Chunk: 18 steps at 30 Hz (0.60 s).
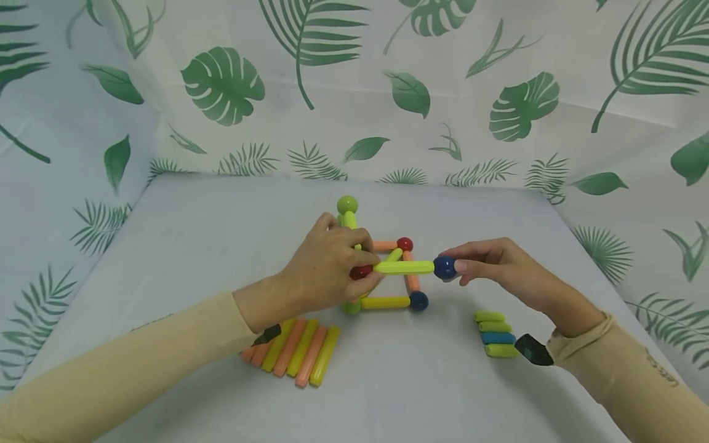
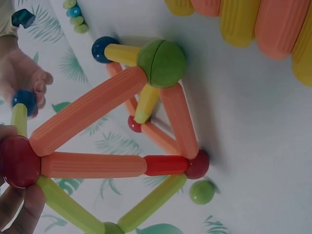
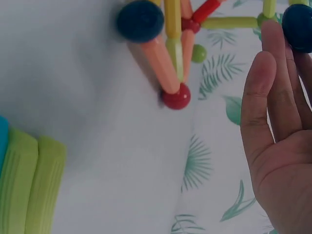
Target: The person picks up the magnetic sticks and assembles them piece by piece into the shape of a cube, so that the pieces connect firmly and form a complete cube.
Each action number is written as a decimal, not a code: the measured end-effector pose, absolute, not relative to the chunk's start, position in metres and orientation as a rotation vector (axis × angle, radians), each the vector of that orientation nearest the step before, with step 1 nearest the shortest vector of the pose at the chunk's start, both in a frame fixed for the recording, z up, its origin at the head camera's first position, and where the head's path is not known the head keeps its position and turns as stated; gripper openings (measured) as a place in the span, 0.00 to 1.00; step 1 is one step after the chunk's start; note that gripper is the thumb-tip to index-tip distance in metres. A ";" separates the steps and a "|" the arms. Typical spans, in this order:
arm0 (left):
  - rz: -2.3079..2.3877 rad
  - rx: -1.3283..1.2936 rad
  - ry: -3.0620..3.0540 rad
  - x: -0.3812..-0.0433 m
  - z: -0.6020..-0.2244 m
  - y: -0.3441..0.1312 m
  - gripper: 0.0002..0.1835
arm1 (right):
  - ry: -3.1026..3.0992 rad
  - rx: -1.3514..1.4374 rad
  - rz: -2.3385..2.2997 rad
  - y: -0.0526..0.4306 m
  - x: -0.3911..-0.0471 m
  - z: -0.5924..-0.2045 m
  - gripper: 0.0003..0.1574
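My left hand (image 1: pixel 329 264) holds a red ball (image 2: pixel 20 162) at the raised corner of a frame built from coloured rods and balls. From that red ball a yellow-green rod (image 1: pixel 407 267) reaches out level to the right. At its far end is a dark blue ball (image 1: pixel 444 267), pinched between the thumb and fingers of my right hand (image 1: pixel 512 274). Orange rods (image 2: pixel 92 165) and a yellow-green rod (image 2: pixel 70 204) also meet at the held red ball. Lower down, the frame has a yellow rod (image 1: pixel 386 303), a second blue ball (image 1: pixel 418 301) and another red ball (image 1: pixel 405 245). My left hand hides part of it in the head view.
Yellow and orange rods (image 1: pixel 299 351) lie in a row at the front left. Several short rods, green and blue (image 1: pixel 498 338), lie at the right. A loose green ball (image 2: pixel 202 192) rests by the frame. Leaf-print cloth (image 1: pixel 343 92) hangs behind the table.
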<state>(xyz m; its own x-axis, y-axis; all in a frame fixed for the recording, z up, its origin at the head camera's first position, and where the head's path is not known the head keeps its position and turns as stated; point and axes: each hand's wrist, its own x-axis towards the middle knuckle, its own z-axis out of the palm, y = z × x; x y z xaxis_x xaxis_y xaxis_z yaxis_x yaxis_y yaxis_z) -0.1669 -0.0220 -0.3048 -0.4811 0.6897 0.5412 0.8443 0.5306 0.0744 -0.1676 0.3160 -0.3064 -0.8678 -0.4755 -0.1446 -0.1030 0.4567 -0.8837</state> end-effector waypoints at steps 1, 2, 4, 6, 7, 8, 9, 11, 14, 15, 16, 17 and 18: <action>-0.459 -1.250 -2.324 -0.167 -0.305 -0.022 0.08 | 2.330 -0.491 -1.399 0.315 -0.167 -0.305 0.20; -0.458 -1.249 -2.326 -0.167 -0.305 -0.022 0.08 | 2.324 -0.488 -1.415 0.313 -0.166 -0.305 0.19; -0.465 -1.245 -2.326 -0.167 -0.305 -0.022 0.08 | 2.307 -0.479 -1.442 0.312 -0.164 -0.304 0.19; -0.472 -1.246 -2.320 -0.167 -0.306 -0.022 0.08 | 2.284 -0.463 -1.469 0.312 -0.164 -0.304 0.19; -0.475 -1.246 -2.315 -0.168 -0.306 -0.022 0.08 | 2.267 -0.453 -1.480 0.313 -0.164 -0.305 0.19; -0.478 -1.246 -2.310 -0.168 -0.306 -0.022 0.08 | 2.239 -0.445 -1.493 0.314 -0.164 -0.306 0.20; -0.481 -1.248 -2.302 -0.168 -0.307 -0.022 0.07 | 2.201 -0.447 -1.505 0.315 -0.164 -0.308 0.21; -0.484 -1.253 -2.286 -0.168 -0.307 -0.022 0.07 | 2.119 -0.437 -1.510 0.317 -0.165 -0.313 0.25; -0.501 -1.261 -2.262 -0.168 -0.308 -0.023 0.07 | 2.063 -0.442 -1.403 0.315 -0.166 -0.322 0.30; -0.510 -1.265 -2.255 -0.168 -0.308 -0.023 0.07 | 2.074 -0.465 -1.337 0.311 -0.166 -0.326 0.29; -0.517 -1.267 -2.248 -0.168 -0.308 -0.023 0.07 | 2.103 -0.496 -1.255 0.306 -0.164 -0.329 0.28; -0.521 -1.268 -2.242 -0.168 -0.309 -0.023 0.07 | 2.151 -0.536 -1.153 0.300 -0.162 -0.331 0.26; -0.526 -1.269 -2.236 -0.168 -0.309 -0.023 0.07 | 2.204 -0.598 -1.049 0.292 -0.159 -0.333 0.24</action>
<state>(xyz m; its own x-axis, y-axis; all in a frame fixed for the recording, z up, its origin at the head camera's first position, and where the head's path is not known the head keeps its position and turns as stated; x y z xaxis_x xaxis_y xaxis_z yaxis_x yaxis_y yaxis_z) -0.1680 -0.0227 -0.3088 -0.4319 0.6712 0.6025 0.8694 0.4876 0.0800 -0.1589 0.2920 -0.3333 -0.7066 -0.6227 -0.3360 -0.1322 0.5827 -0.8018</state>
